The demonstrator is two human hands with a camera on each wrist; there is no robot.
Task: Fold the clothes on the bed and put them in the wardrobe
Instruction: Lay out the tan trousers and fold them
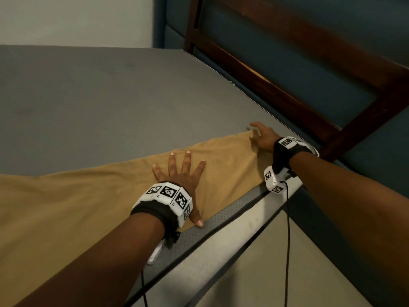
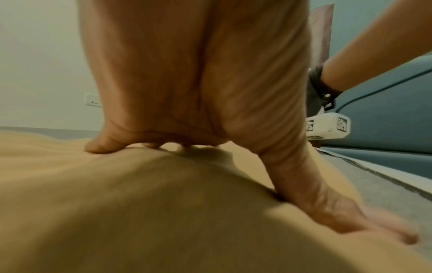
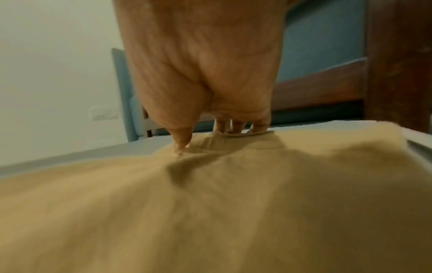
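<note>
A tan garment (image 1: 88,207) lies spread flat along the near edge of the grey mattress (image 1: 110,96). My left hand (image 1: 186,180) rests palm down on its middle with fingers spread and straight; the left wrist view shows that left hand (image 2: 210,133) pressing the tan garment (image 2: 140,203). My right hand (image 1: 259,135) reaches to the garment's far end by the headboard. In the right wrist view the right hand (image 3: 210,118) has its thumb tip pushed down on the tan garment (image 3: 210,203), and its fingers touch the far hem. Nothing is lifted.
A dark wooden headboard frame (image 1: 287,69) with blue padded panels runs along the right, close to my right hand. The mattress edge (image 1: 221,231) drops off beside my left thumb. A white wall socket (image 2: 93,99) sits on the far wall. Wrist cables hang over the bedside.
</note>
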